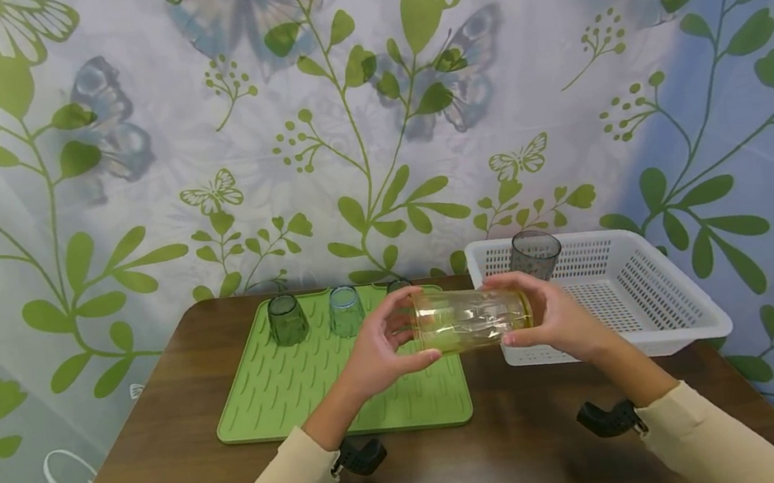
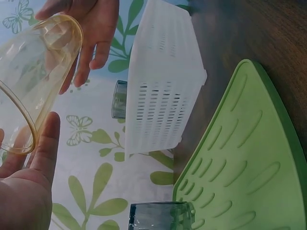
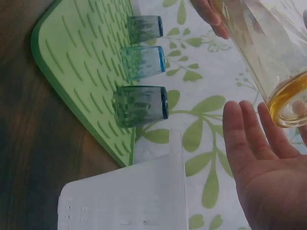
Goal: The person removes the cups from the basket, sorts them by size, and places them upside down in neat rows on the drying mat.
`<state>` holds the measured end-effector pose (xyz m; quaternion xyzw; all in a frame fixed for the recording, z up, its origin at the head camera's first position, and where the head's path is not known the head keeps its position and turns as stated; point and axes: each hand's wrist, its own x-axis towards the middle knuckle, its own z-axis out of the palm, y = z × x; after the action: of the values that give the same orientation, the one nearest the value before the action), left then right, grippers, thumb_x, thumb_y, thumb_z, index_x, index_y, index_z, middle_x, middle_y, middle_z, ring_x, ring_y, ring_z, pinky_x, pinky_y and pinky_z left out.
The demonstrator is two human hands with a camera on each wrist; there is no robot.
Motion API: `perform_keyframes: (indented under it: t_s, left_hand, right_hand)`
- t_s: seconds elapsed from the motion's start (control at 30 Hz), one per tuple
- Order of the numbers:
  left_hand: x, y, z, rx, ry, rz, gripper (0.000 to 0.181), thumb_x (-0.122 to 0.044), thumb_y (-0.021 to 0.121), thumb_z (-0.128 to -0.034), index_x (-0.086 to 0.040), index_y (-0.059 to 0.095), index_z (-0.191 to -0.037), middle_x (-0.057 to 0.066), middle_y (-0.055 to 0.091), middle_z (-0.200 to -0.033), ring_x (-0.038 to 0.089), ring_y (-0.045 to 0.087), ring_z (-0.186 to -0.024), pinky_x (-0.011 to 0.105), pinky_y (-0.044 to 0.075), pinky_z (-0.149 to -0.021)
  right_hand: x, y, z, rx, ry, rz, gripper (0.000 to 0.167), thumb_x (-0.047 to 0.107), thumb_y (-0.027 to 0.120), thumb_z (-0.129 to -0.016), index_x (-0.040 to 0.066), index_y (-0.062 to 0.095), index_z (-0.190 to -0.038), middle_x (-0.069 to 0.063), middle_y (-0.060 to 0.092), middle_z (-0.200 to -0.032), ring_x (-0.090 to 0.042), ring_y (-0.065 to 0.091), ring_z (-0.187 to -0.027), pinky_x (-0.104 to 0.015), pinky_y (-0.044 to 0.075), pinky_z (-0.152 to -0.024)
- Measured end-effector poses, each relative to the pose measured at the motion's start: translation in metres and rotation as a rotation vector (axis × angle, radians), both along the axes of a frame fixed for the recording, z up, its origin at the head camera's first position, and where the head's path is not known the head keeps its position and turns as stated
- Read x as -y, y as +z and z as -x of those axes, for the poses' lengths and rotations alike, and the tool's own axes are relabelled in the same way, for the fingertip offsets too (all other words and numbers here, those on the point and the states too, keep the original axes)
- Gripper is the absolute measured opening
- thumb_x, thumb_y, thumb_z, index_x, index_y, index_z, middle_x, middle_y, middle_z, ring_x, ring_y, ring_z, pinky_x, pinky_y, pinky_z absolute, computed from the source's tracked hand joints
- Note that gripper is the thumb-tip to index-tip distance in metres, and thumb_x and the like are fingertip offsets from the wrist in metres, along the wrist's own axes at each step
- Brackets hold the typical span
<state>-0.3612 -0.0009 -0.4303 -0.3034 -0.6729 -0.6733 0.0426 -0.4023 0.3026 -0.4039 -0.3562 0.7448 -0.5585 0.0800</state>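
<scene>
A clear yellow drinking glass (image 1: pixel 472 319) lies sideways in the air between both hands, above the table's middle. My left hand (image 1: pixel 389 343) holds it at the open rim, thumb below and fingers above in the head view. At the other end, my right hand (image 1: pixel 558 318) grips the thick amber base (image 3: pixel 288 103) between thumb and fingers. Behind the left hand, a dark green glass (image 1: pixel 288 320), a light blue glass (image 1: pixel 346 312) and a dark-rimmed glass (image 3: pixel 142 106) stand upside down on a green drying mat (image 1: pixel 261 406). The yellow glass and left hand mostly cover that third one in the head view.
A white perforated plastic basket (image 1: pixel 676 315) sits at the right back of the brown wooden table (image 1: pixel 480 461). Inside its back left corner stands a grey tinted glass (image 1: pixel 535 253). A curtain (image 1: pixel 367 111) with green leaves and butterflies hangs right behind the table.
</scene>
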Motion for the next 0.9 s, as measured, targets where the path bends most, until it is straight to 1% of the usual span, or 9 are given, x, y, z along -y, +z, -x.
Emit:
perform_keyframes:
  t_s: [0.1, 0.27, 0.43, 0.63, 0.9]
  left_hand:
    - [0.001, -0.001, 0.000, -0.001, -0.003, 0.002, 0.079, -0.001, 0.084, -0.0815, -0.017, 0.047, -0.150, 0.016, 0.052, -0.144, 0.030, 0.063, -0.127, 0.035, 0.057, -0.101]
    - [0.003, -0.002, 0.000, -0.010, -0.003, -0.008, 0.078, -0.004, 0.084, -0.0826, -0.017, 0.047, -0.150, 0.015, 0.051, -0.146, 0.030, 0.062, -0.127, 0.036, 0.057, -0.101]
    - [0.005, -0.003, -0.001, -0.013, -0.008, -0.011, 0.079, -0.004, 0.085, -0.0826, -0.015, 0.046, -0.151, 0.016, 0.051, -0.145, 0.028, 0.063, -0.126, 0.036, 0.057, -0.101]
    - [0.006, -0.004, -0.002, 0.005, -0.024, -0.013, 0.079, -0.005, 0.085, -0.0830, -0.018, 0.046, -0.151, 0.014, 0.052, -0.145, 0.025, 0.062, -0.127, 0.036, 0.057, -0.102]
    - [0.011, -0.005, -0.003, 0.033, -0.054, -0.012, 0.082, -0.008, 0.083, -0.0861, -0.019, 0.041, -0.155, 0.015, 0.048, -0.147, 0.025, 0.060, -0.130, 0.041, 0.056, -0.103]
  right_hand:
    - [0.000, -0.001, 0.000, 0.019, 0.019, 0.016, 0.076, -0.001, 0.078, -0.086, 0.008, 0.043, -0.152, -0.007, 0.052, -0.143, -0.016, 0.061, -0.118, -0.040, 0.063, -0.080]
    - [0.001, -0.002, -0.003, 0.021, 0.031, 0.036, 0.074, -0.003, 0.077, -0.086, 0.002, 0.042, -0.151, -0.004, 0.057, -0.136, -0.015, 0.063, -0.114, -0.037, 0.062, -0.078]
    - [0.004, -0.003, -0.005, 0.016, 0.039, 0.099, 0.068, -0.007, 0.076, -0.086, -0.003, 0.044, -0.146, 0.000, 0.061, -0.132, -0.012, 0.064, -0.114, -0.033, 0.062, -0.080]
    - [0.007, -0.008, -0.006, 0.004, 0.042, 0.172, 0.063, -0.009, 0.075, -0.086, -0.004, 0.049, -0.143, 0.002, 0.066, -0.127, -0.011, 0.066, -0.111, -0.030, 0.062, -0.080]
    - [0.012, -0.016, -0.006, 0.029, 0.001, 0.206, 0.062, -0.009, 0.078, -0.083, -0.004, 0.052, -0.140, 0.001, 0.067, -0.124, -0.013, 0.067, -0.105, -0.030, 0.063, -0.081]
